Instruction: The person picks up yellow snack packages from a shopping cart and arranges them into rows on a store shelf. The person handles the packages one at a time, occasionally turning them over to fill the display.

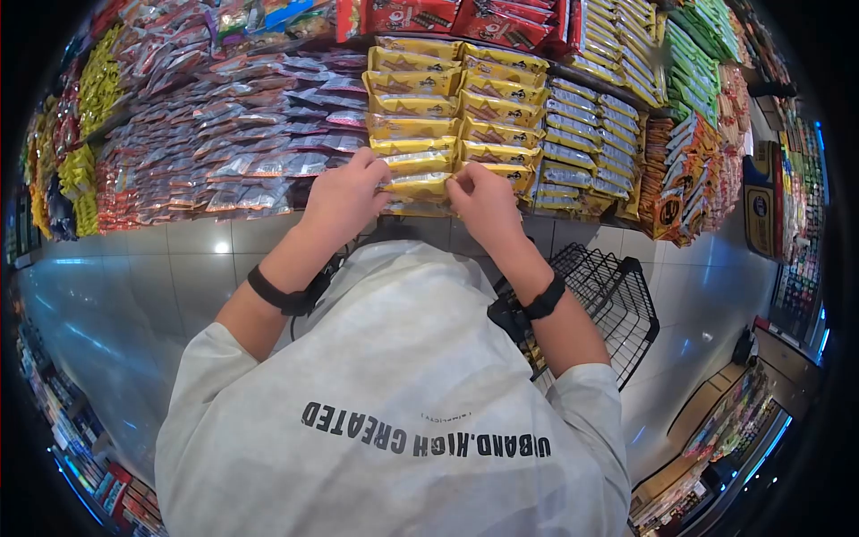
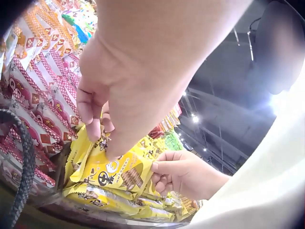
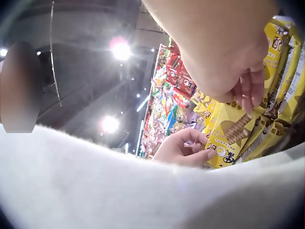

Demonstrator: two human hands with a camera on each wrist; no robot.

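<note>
A yellow snack packet (image 1: 419,186) with pictures of brown biscuit rolls lies at the front of a yellow stack. My left hand (image 1: 349,192) pinches its left end, thumb and fingers at the edge. At the opposite end, my right hand (image 1: 488,201) grips the packet with fingers curled. In the left wrist view the printed front of the packet (image 2: 112,171) faces up between both hands, tilted over the packets beneath it. The right wrist view shows the same packet (image 3: 231,129), with left-hand fingertips at its edge.
Silver-and-pink packets (image 1: 224,134) fill the shelf to the left, with narrow yellow-and-silver packs (image 1: 573,143) to the right. Red packets (image 1: 510,22) lie behind. A black wire basket (image 1: 617,304) is low by my right arm, above the tiled floor (image 1: 134,286).
</note>
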